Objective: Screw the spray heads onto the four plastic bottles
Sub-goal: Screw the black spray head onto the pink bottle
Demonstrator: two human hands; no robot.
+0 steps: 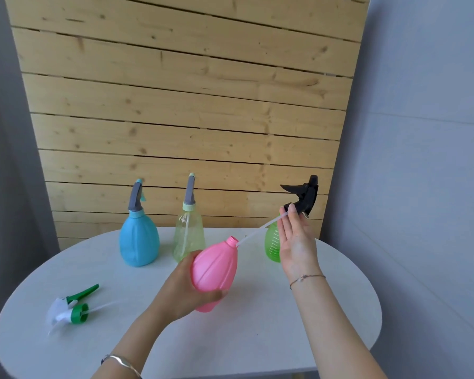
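My left hand (pixel 188 289) grips a pink bottle (pixel 214 272), tilted with its open neck pointing up and right, above the table. My right hand (pixel 294 239) holds a black spray head (pixel 304 194) up high; its white dip tube (pixel 257 229) slants down with the tip just outside the pink bottle's mouth. A blue bottle (pixel 138 239) and a clear yellow-green bottle (pixel 189 236) stand at the back, each with a grey spray head on. A green ribbed bottle (pixel 271 246) stands partly hidden behind my right hand. A green-and-white spray head (pixel 71 307) lies on the left.
The round white table (pixel 257 337) carries everything; its edge curves close in front of me. A wooden slat panel (pixel 186 105) rises right behind the bottles, with grey walls on both sides.
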